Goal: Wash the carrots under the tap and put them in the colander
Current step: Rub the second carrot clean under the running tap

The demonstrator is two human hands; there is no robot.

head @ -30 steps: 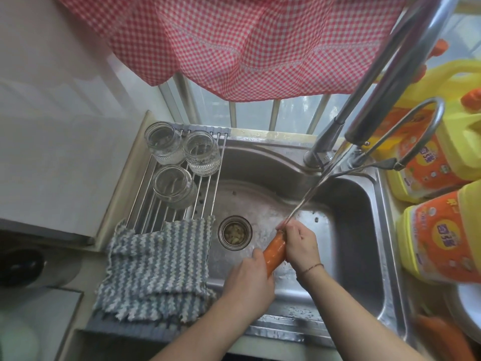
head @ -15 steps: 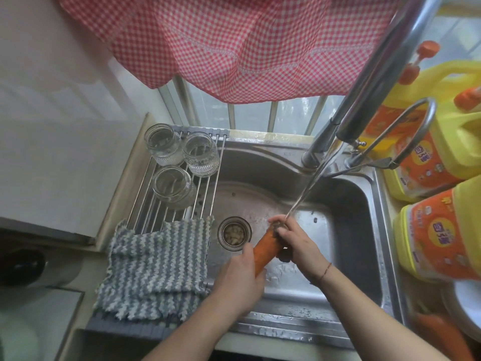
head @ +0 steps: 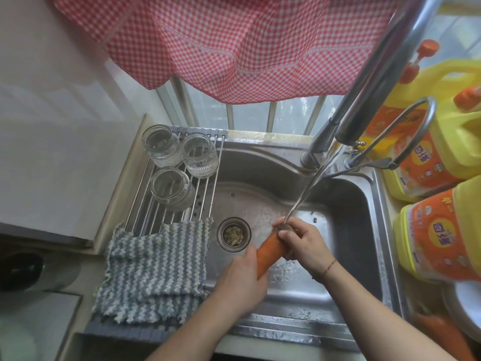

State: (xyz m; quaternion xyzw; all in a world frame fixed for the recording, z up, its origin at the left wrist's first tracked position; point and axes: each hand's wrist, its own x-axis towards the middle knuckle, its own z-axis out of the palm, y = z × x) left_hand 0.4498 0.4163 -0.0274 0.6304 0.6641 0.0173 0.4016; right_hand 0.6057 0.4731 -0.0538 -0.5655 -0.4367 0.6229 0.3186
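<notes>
An orange carrot (head: pixel 268 252) is held slanted over the steel sink (head: pixel 346 204). My left hand (head: pixel 240 281) grips its near end. My right hand (head: pixel 303 244) is curled round its far, top end, where the thin stream of water from the tap (head: pixel 377 71) lands. Another carrot (head: pixel 440 332) lies blurred at the lower right, next to a white rim (head: pixel 466 303) that I cannot identify. No colander is recognisable in view.
A roll-up rack (head: pixel 205 188) over the sink's left side bears three upturned glass jars (head: pixel 170 187) and a grey-striped cloth (head: pixel 153 272). The drain strainer (head: pixel 233 234) sits mid-basin. Yellow detergent bottles (head: pixel 437 230) crowd the right edge. A red checked curtain (head: pixel 234 43) hangs above.
Both hands and the carrot have shifted a little left in the basin. My right hand now sits over the carrot's top under the stream.
</notes>
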